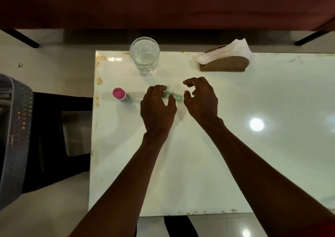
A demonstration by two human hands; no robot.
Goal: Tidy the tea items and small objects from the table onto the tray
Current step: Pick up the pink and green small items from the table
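Gleaming under ceiling lamps, the white glossy table [235,146] fills most of the view, with a bright round reflection on its right side and rust-brown stains along its left and near edges. Pale polished floor tiles show around it, and a wide dark red surface [163,5] spans the far side of the room, with dark legs beneath it at both ends.

The left hand [156,108] rests low over the tabletop, thumb and fingers pinched on a small pale green loop-shaped object [178,97] that lies flat on the table just in front of it. The right hand [201,99] hovers just beside the loop's right end, fingers curled and spread apart, gripping nothing; whether its fingertips touch the loop cannot be told.

A small container with a pink lid [119,93] stands near the table's left edge, left of the left hand and apart from it. A clear drinking glass [145,55] stands upright at the far edge, holding a little water at most. A brown woven napkin holder [224,63] with white tissue in it sits at the far edge to the right.

Off the table to the left, a grey perforated plastic tray [16,137] sits on a dark stool [59,128].
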